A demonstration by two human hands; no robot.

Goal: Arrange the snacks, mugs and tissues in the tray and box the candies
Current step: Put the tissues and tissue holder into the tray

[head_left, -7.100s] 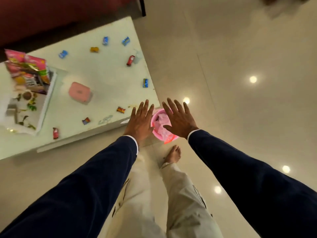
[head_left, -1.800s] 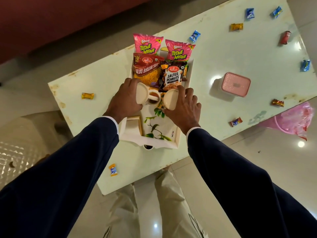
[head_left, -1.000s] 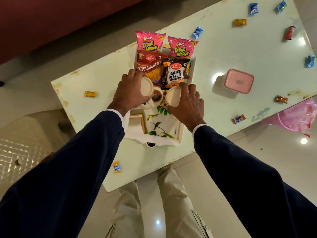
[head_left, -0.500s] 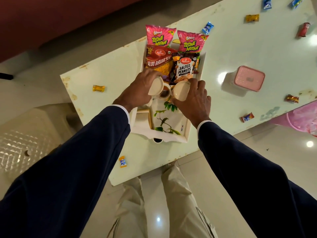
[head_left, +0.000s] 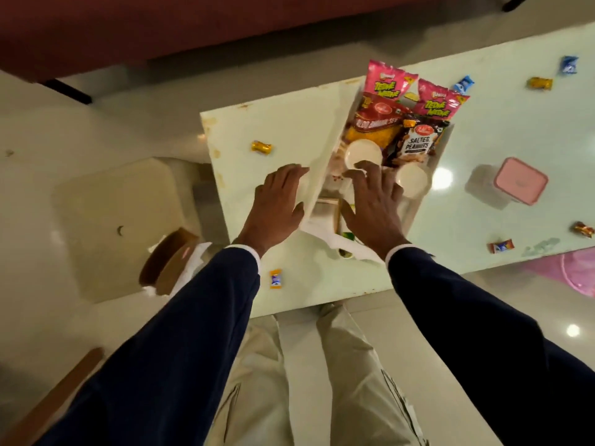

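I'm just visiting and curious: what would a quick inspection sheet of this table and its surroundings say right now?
Surface: pale table, stained along its left edge.
Job's things: white tray holds snack packets at its far end and two mugs in front of them; pink box stands shut, to the tray's right; candies lie scattered on the table.
Clutter: nothing seen.
Hands: left hand and right hand spread open over the tray's near end, holding nothing.
Cables: nothing seen.
Surroundings: glossy floor; brown tissue holder on a low stand, left; pink bin, right.
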